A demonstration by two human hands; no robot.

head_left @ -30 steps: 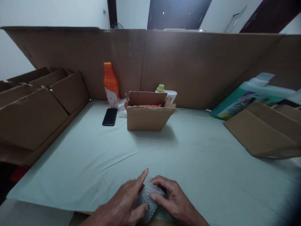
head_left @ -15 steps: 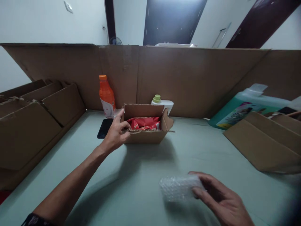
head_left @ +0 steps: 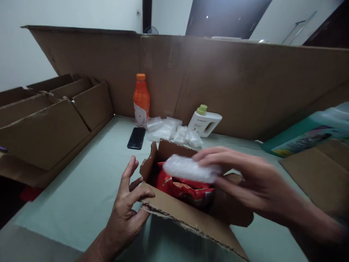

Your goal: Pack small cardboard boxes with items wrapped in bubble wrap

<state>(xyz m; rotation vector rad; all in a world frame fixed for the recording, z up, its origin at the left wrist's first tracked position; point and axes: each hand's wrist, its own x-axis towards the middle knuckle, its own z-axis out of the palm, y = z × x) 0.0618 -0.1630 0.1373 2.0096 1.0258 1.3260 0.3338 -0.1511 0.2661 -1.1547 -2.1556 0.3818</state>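
Note:
An open cardboard box (head_left: pixel 191 225) with raised flaps is close in front of me, tilted a little. Red shiny packets (head_left: pixel 174 187) lie inside it. My left hand (head_left: pixel 127 203) pinches the near left flap between thumb and fingers. Over the box opening, my right hand (head_left: pixel 240 178) grips a folded piece of bubble wrap (head_left: pixel 188 168), just above the red packets. Both the right hand and the wrap are smeared by motion. What lies under the packets is hidden.
Behind the box lie several clear bubble-wrap pieces (head_left: pixel 165 130), a black phone (head_left: pixel 136 138), an orange bottle (head_left: pixel 141 98) and a white jug with green cap (head_left: pixel 204 122). Divided cardboard boxes (head_left: pixel 40 134) stand left. A green liquid container (head_left: pixel 305 133) and cardboard (head_left: pixel 319 171) are right.
The box has come nearer and turned, uncovering the bubble-wrap pieces behind it. My right hand has carried its bubble wrap from the table to above the box. My left hand still grips the box's edge.

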